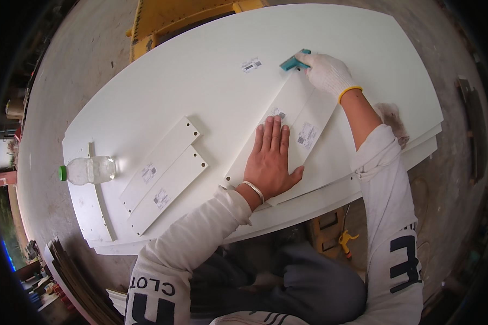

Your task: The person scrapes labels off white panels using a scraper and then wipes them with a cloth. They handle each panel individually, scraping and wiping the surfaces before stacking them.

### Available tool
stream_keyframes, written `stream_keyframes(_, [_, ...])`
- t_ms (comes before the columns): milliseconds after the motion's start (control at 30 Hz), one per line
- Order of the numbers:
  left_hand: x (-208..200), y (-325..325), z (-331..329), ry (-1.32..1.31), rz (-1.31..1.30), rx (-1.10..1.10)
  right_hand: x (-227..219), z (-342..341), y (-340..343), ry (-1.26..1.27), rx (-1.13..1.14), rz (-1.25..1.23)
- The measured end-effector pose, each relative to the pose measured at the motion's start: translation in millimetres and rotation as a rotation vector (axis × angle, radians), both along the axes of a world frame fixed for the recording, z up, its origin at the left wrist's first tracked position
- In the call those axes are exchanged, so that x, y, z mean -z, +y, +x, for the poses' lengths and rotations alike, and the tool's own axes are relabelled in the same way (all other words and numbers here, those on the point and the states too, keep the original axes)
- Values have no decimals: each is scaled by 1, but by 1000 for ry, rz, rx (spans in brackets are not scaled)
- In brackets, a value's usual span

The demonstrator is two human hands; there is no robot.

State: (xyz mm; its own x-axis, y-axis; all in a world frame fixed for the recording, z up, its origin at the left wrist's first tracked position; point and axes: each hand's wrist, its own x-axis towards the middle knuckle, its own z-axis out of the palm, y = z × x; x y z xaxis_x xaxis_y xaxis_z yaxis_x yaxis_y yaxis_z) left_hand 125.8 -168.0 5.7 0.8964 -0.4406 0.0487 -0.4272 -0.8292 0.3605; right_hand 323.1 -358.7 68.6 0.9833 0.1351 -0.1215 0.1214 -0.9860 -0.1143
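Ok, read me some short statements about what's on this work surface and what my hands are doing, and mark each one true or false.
1. The right hand, gloved in white, grips a teal tool. True.
2. Both hands are gloved. False: the left hand is ungloved and rests on the longer white boards.
3. The clear bottle has a green cap. True.
4. The bottle is to the right of the right hand. False: it is near the left end of the large white panel.
5. The two short white boards between the bottle and the left hand bear labels. True.
6. The frame beyond the panel is blue. False: it is a yellow frame.
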Motion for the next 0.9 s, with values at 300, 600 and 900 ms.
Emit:
stream_keyframes(300, [-2, -42, -29, 4, 106, -145, 56, -31, -32, -329, 266, 492])
stream_keyframes(600, [-9, -16, -26, 58, 14, -348, 59, -44, -10, -178, 165, 302])
stream_keyframes(900, [-18, -23, -14, 121, 40, -332, 68, -66, -54, -238, 158, 713])
